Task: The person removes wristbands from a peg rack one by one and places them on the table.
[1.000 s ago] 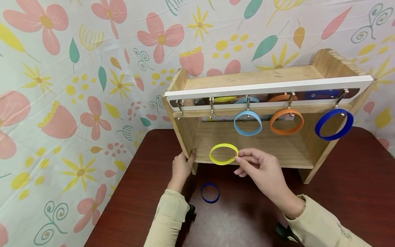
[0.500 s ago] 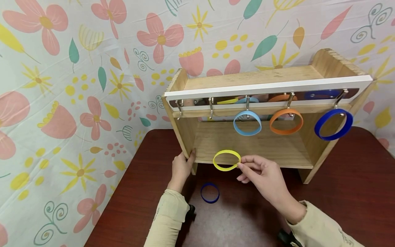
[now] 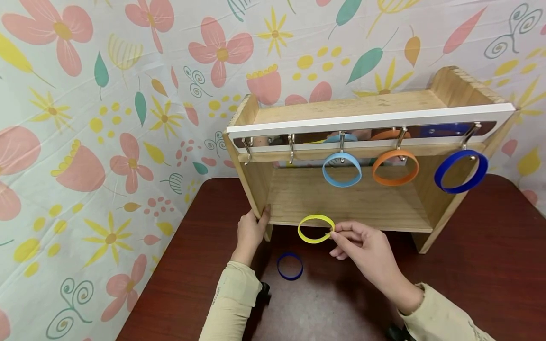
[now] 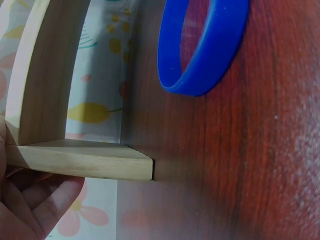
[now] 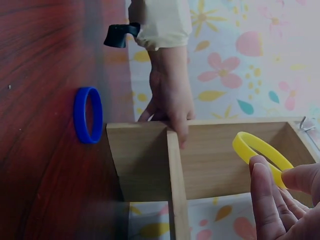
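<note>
In the head view, my right hand [image 3: 373, 253] pinches a yellow silicone wristband [image 3: 313, 241] by its right edge, between thumb and fingertips. The band is held in the air before the lower board of a small wooden shelf [image 3: 354, 203]. My left hand [image 3: 250, 233] grips the lower left side of that shelf, the thumb on its front edge and the fingers behind the panel, as the left wrist view also shows. A dark blue wristband [image 4: 215, 65] lies on the table between the hands, touched by neither.
A metal hook rail [image 3: 273, 140] on a white strip runs along the shelf's top front. Light blue [image 3: 342, 183], orange [image 3: 394, 182] and blue wristbands [image 3: 458, 190] hang from its hooks. Two left hooks [image 3: 292, 149] are bare. A flowered cloth [image 3: 128, 94] backs the dark red table [image 3: 179, 284].
My right hand has lowered the yellow wristband and drawn it slightly right, away from the hook rail. My left hand keeps its grip on the shelf.
</note>
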Tool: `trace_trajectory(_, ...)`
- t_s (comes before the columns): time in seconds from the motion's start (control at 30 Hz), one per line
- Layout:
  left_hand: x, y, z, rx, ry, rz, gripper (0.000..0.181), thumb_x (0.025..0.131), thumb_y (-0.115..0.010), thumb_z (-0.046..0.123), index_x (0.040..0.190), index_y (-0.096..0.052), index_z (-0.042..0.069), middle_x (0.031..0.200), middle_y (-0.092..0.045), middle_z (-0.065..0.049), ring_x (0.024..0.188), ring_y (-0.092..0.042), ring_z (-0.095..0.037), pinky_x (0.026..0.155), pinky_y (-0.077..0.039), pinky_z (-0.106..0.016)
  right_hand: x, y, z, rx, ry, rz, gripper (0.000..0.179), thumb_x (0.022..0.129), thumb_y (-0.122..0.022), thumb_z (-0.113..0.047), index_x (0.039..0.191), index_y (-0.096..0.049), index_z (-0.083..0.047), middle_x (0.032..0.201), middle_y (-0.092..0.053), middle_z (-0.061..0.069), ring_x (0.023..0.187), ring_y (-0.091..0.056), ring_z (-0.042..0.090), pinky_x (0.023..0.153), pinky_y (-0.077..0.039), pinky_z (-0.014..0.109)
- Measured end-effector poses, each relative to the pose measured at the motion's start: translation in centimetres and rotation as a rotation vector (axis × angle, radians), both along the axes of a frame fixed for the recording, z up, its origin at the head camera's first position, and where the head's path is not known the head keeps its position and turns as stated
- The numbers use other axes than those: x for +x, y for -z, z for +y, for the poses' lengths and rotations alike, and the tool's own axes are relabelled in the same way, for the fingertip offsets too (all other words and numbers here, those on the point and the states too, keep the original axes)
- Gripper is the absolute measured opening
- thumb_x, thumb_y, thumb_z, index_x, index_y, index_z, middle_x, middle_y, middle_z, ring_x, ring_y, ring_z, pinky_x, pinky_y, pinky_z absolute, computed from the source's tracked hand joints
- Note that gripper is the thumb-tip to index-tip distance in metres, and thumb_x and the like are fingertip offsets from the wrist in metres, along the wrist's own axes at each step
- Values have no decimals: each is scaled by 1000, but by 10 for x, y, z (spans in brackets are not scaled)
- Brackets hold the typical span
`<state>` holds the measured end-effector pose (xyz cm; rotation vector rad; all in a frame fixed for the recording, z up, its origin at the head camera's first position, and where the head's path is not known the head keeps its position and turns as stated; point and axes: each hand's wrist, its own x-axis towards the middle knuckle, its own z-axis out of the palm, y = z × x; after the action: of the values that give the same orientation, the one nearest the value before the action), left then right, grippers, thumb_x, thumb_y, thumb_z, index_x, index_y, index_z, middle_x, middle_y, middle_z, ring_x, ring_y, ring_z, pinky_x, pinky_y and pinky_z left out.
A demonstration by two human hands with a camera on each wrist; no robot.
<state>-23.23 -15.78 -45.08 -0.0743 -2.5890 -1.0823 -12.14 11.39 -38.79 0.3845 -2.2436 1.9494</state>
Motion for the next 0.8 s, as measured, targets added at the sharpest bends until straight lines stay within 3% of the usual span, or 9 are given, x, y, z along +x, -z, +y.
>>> trace_trajectory(0.8, 1, -1, 1, -4, -8, -6, 34, 99, -55, 38, 97, -69, 7, 68, -67, -7, 54, -61, -15, 46, -47, -29, 1, 22, 4, 26, 13, -81, 17, 92, -68, -6, 102, -63, 6, 85, -72, 13, 61, -69, 21, 57, -56, 35)
